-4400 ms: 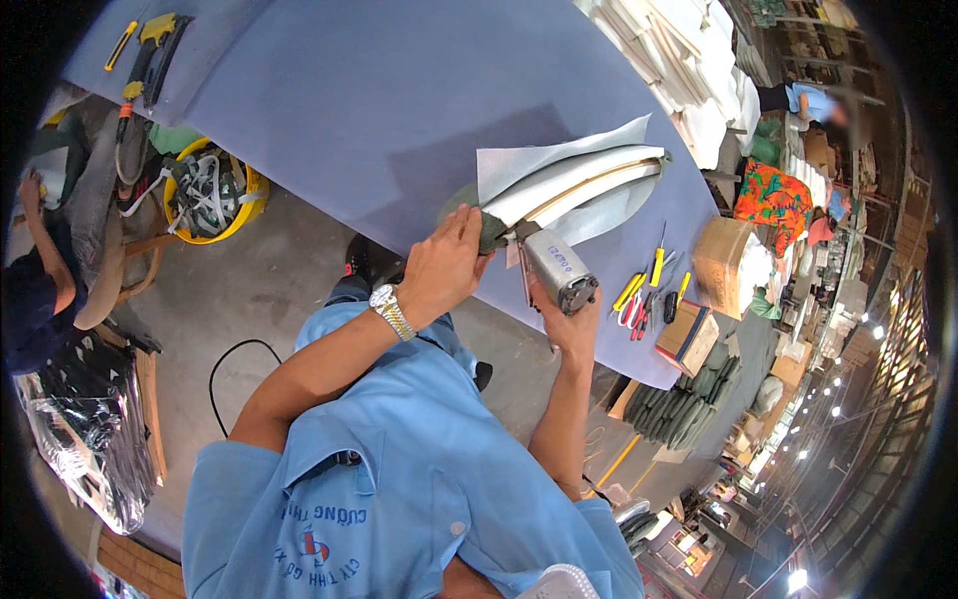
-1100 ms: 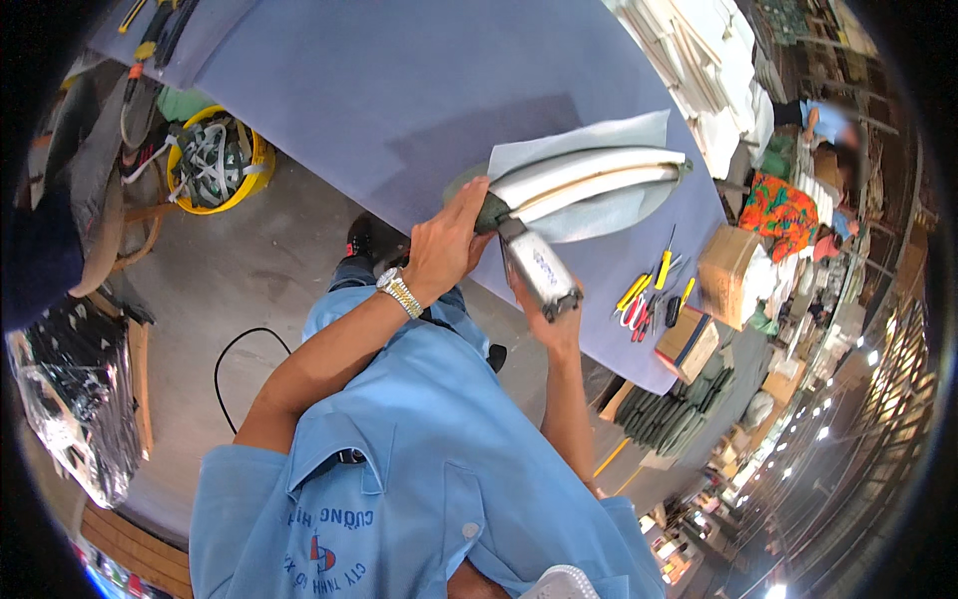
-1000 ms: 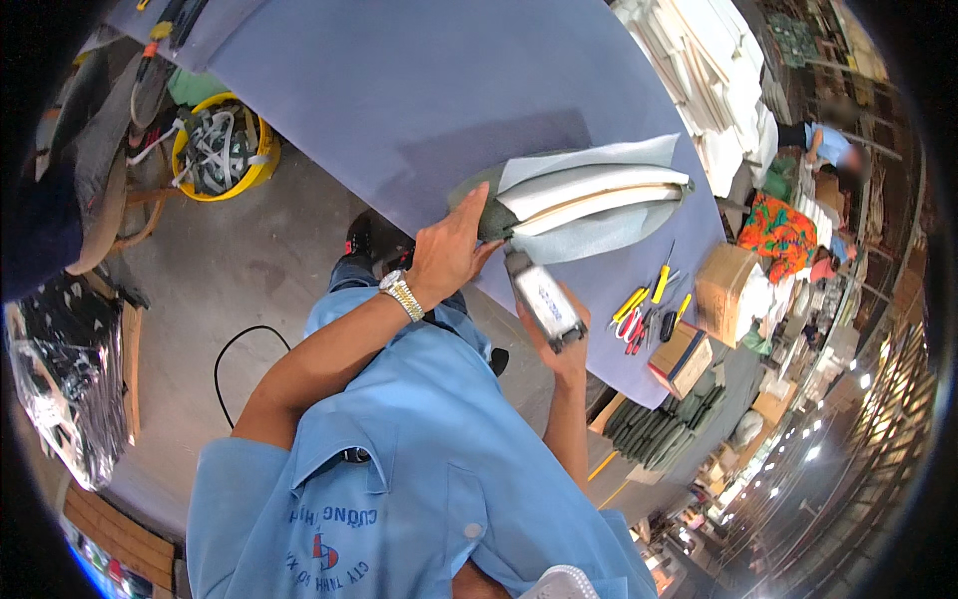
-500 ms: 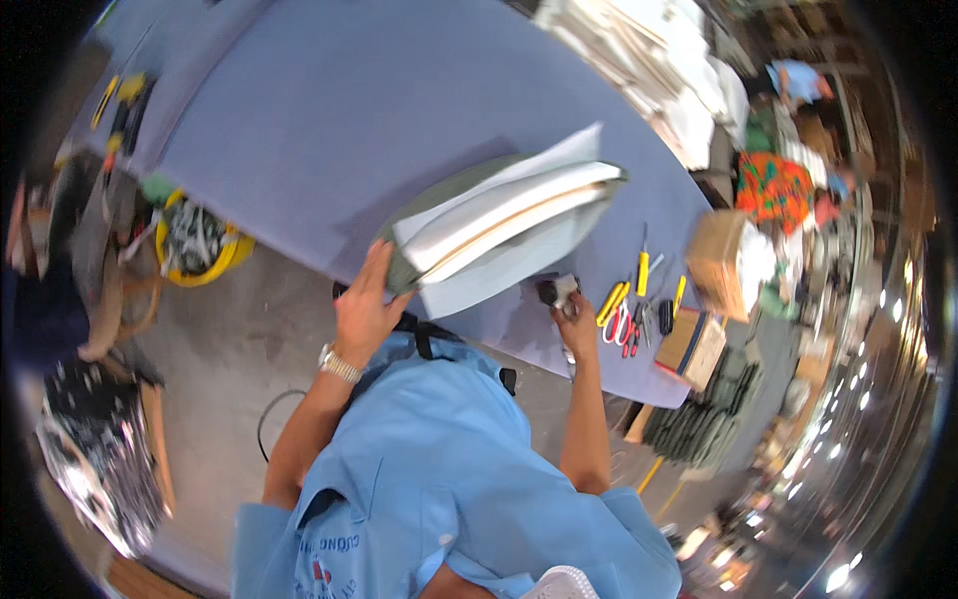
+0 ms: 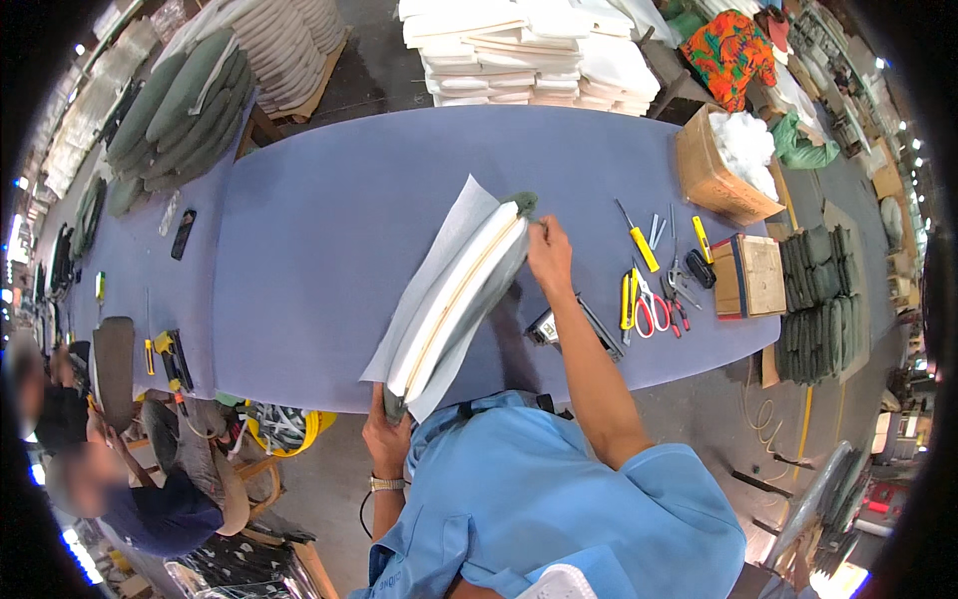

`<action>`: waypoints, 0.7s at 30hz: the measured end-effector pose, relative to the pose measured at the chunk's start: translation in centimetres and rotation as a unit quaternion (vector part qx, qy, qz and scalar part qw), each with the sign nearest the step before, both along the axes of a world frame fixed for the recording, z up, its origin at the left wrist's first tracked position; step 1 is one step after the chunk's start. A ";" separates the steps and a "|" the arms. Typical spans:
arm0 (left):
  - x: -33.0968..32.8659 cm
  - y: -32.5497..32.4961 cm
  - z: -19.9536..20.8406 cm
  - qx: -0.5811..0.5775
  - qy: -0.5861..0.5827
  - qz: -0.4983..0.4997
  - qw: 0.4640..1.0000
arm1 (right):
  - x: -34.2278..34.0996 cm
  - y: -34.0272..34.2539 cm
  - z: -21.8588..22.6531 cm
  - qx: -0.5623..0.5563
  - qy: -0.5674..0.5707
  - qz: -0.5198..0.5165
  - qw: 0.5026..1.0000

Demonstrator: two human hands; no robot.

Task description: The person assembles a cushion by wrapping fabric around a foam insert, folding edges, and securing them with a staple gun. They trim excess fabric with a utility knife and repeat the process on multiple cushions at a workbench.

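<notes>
A curved cushion (image 5: 454, 285) stands on edge over the table, slanting from my body up to the right. Its open side shows white foam, a thin tan strip, pale sheet flaps and a dark green cover. At the near end my left hand (image 5: 385, 437) is closed around it, fingers partly hidden behind the cover. My right hand (image 5: 549, 255) pinches the green cover at the far end. Under my right forearm lies a black and silver tool, perhaps a staple gun (image 5: 602, 334), partly hidden by the arm.
Right of my arm lie red-handled scissors (image 5: 652, 311), a yellow screwdriver (image 5: 644, 250), cutters and pliers (image 5: 679, 285). Beyond are a carton of white stuffing (image 5: 714, 165) and a smaller box (image 5: 746, 278). White foam pads (image 5: 529, 50) stack behind the table. A co-worker (image 5: 150, 499) sits at left.
My right hand has left the black and silver tool and taken the cushion's far end. The cushion has swung to point more away from me. The view has turned with my head.
</notes>
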State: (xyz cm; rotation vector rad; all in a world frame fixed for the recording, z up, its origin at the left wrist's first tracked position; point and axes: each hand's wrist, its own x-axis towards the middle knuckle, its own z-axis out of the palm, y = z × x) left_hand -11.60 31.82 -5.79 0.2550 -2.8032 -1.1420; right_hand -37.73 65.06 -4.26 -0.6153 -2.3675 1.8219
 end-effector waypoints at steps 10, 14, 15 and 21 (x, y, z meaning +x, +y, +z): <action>-1.3 -2.2 -1.6 -0.068 -0.085 -0.122 0.987 | -1.1 -3.3 0.9 -0.431 0.065 -0.016 0.900; -2.2 -0.8 0.8 0.012 -0.073 -0.130 0.989 | -3.4 -8.7 9.0 -0.551 0.121 0.088 0.821; -2.0 -0.5 0.6 0.012 -0.081 -0.152 0.985 | -3.7 -9.5 11.1 -0.549 0.121 0.132 0.817; -4.1 1.7 5.8 0.016 -0.092 -0.172 0.981 | -2.6 -9.5 24.3 -0.398 0.151 0.349 0.835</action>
